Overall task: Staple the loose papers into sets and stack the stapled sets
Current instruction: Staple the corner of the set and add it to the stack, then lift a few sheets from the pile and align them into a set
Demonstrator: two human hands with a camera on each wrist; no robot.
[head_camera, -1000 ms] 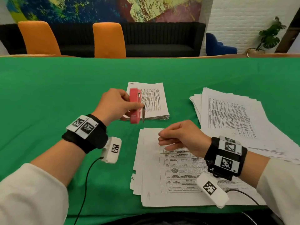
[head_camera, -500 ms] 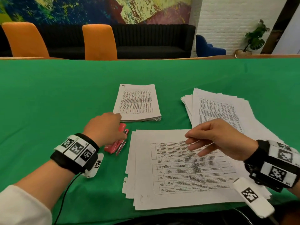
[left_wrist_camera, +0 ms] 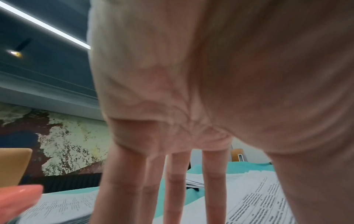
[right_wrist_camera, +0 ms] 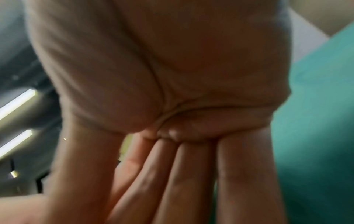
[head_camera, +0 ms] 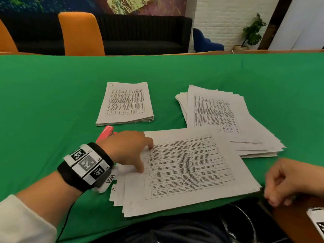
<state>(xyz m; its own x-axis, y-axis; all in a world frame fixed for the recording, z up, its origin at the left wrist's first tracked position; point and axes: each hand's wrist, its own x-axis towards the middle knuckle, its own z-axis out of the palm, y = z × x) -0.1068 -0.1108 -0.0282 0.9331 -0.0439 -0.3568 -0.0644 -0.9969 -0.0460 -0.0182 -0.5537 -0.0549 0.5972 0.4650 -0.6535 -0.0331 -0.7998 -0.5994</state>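
Note:
A fanned set of printed sheets lies at the table's near edge. My left hand rests on its left edge with straight fingers touching the paper and holding nothing. The red stapler lies on the green cloth just behind that hand, and its pink body shows at the left of the left wrist view. My right hand hovers off the set's near right corner, fingers loosely curled and empty. A neat stack of sets sits behind the stapler. A loose pile of papers spreads at the right.
The green cloth covers the table, with bare cloth at the left and far side. Orange chairs and a black sofa stand beyond the far edge. A cable hangs from my left wrist.
My left hand set the stapler down on the cloth and moved right onto the near papers. My right hand left the papers and drew back to the near right corner.

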